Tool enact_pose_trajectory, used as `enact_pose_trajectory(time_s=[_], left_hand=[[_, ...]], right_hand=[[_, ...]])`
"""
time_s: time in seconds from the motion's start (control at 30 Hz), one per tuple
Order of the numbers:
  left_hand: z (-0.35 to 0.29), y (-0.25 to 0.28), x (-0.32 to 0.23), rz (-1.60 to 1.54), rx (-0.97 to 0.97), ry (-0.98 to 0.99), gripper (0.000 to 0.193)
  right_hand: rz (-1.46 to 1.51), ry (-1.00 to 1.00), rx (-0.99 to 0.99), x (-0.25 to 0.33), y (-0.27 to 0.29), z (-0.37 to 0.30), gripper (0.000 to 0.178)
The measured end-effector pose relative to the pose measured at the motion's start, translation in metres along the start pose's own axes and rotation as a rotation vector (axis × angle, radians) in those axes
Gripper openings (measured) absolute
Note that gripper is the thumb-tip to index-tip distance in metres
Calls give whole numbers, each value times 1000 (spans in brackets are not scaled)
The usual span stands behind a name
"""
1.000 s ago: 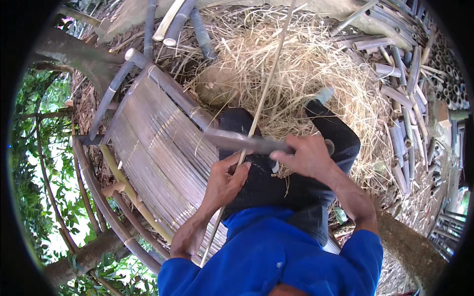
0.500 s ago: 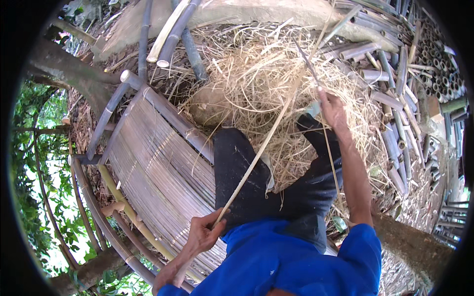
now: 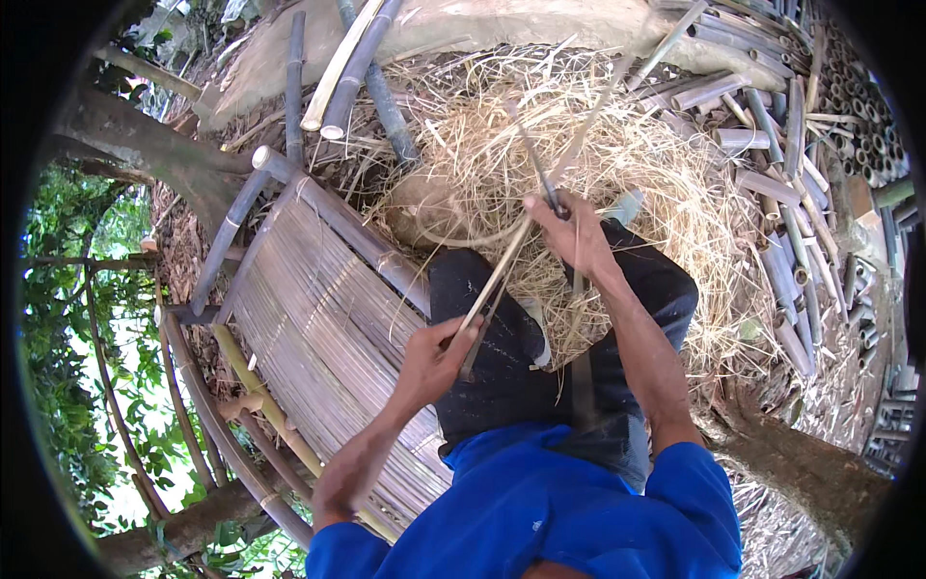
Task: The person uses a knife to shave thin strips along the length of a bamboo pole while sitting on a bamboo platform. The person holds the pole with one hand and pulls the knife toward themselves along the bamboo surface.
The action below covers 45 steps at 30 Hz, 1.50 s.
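My left hand (image 3: 432, 363) is closed around the lower end of a thin pale bamboo strip (image 3: 497, 277), over my left thigh. The strip slants up and away to my right hand (image 3: 579, 236), which is closed on a knife. Its dark, narrow blade (image 3: 536, 166) points up and away over the shavings; the handle is mostly hidden in the fingers. My right thumb lies along the strip. Beyond that hand the strip's far part is smeared by motion, and a blurred pale loop curves to its left.
A heap of curly bamboo shavings (image 3: 540, 125) lies before my knees. On the left stands a bamboo slat bench (image 3: 309, 289). Cut bamboo tubes (image 3: 772, 193) are piled at the right, near a log (image 3: 791, 458). Bamboo poles (image 3: 359, 68) lean at the back.
My right hand has come nearer and to the left, bringing the knife closer to my left hand. My left hand has moved up and slightly right, still on the strip.
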<state>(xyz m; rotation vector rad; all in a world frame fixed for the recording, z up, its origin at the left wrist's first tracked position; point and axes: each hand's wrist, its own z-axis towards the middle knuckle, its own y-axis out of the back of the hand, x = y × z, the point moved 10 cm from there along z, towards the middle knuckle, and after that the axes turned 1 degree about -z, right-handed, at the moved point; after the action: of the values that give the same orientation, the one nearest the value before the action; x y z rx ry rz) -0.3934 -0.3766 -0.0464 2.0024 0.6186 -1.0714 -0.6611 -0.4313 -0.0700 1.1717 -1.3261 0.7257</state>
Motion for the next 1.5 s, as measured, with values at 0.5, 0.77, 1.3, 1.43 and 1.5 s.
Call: enact_pose_trajectory(time_s=[0.5,0.77,1.3,1.43,1.5], left_hand=[[0,-11,-4,-131,-172,7,21],[-18,0,-8,-116,-206,-2,22],[-66,-4,20,-41,-89,216,19],[-79,9,24,-49,-134,197,19],[-79,6,23,-86,-114,207,18]], right_hand=[[-944,218,43,22,27,-32,60],[-780,247,67,10,23,-41,69],[-758,102,41,-24,60,-19,73],[-822,319,205,-11,21,-52,73],[-792,318,221,-14,28,-47,76]])
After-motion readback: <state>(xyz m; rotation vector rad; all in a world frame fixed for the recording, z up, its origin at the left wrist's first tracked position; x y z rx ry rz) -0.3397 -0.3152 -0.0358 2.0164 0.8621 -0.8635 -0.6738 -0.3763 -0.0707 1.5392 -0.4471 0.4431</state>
